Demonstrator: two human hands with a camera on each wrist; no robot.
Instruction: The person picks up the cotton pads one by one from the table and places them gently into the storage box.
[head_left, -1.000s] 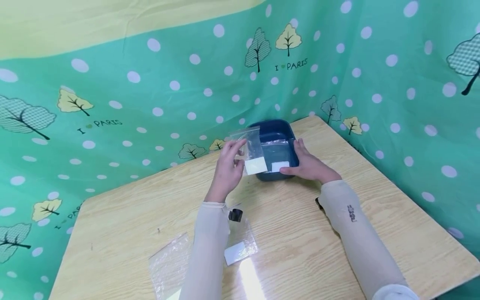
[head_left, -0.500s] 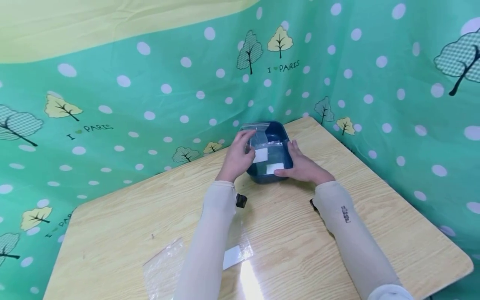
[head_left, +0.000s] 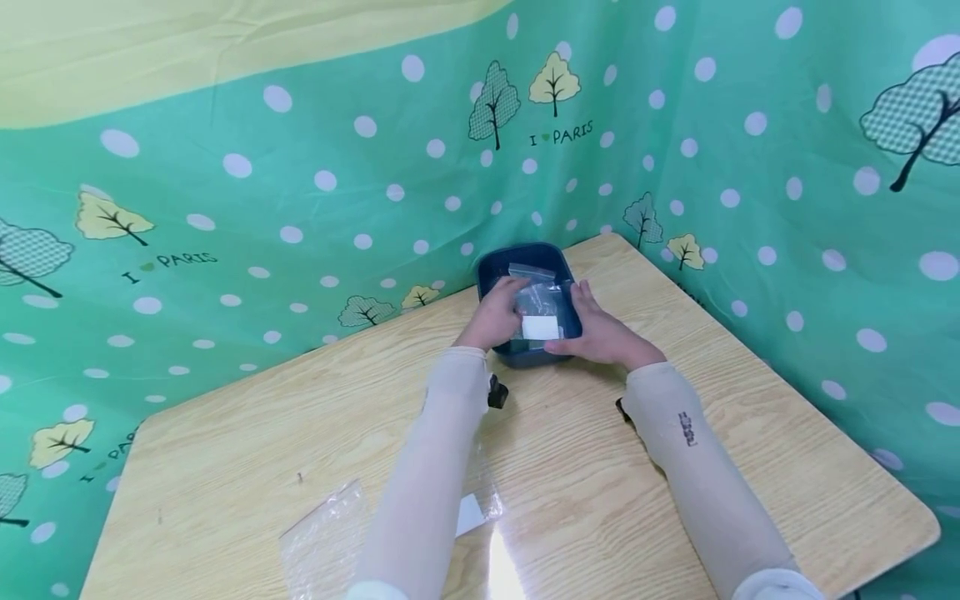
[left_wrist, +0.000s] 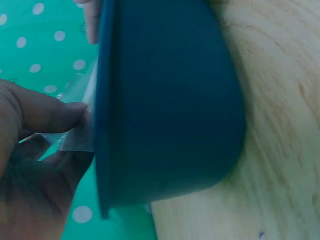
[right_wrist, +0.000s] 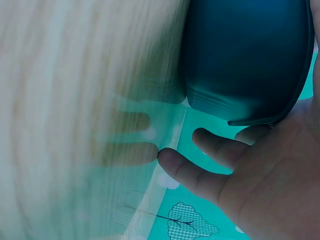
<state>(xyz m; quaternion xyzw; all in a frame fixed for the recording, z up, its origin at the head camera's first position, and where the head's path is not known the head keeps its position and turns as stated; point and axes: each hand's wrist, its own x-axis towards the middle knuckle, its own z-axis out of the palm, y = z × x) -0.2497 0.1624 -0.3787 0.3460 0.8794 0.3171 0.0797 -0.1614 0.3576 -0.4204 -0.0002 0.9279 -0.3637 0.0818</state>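
At the back of the table stands a dark blue plastic bin (head_left: pixel 525 360). Inside its opening is a clear zip bag (head_left: pixel 542 298) with a white label; another clear bag with a white label lies mostly hidden beneath it. My left hand (head_left: pixel 493 315) reaches over the bin's left rim, and in the left wrist view its thumb and fingers pinch the clear bag (left_wrist: pixel 77 137) at the rim. My right hand (head_left: pixel 606 332) rests at the bin's right side, thumb over the rim near the bag. In the right wrist view its fingers (right_wrist: pixel 197 177) extend past the bin.
Two more clear bags lie on the wooden table (head_left: pixel 225 467): one (head_left: pixel 322 533) at front left, another (head_left: pixel 491 492) with a white label, partly behind my left sleeve. A green dotted curtain (head_left: pixel 300 192) hangs close behind the bin and along the right.
My left hand has moved right and carried the labelled zip bag from beside the bin into its opening, over the other bag. My right hand stays at the bin's right side.
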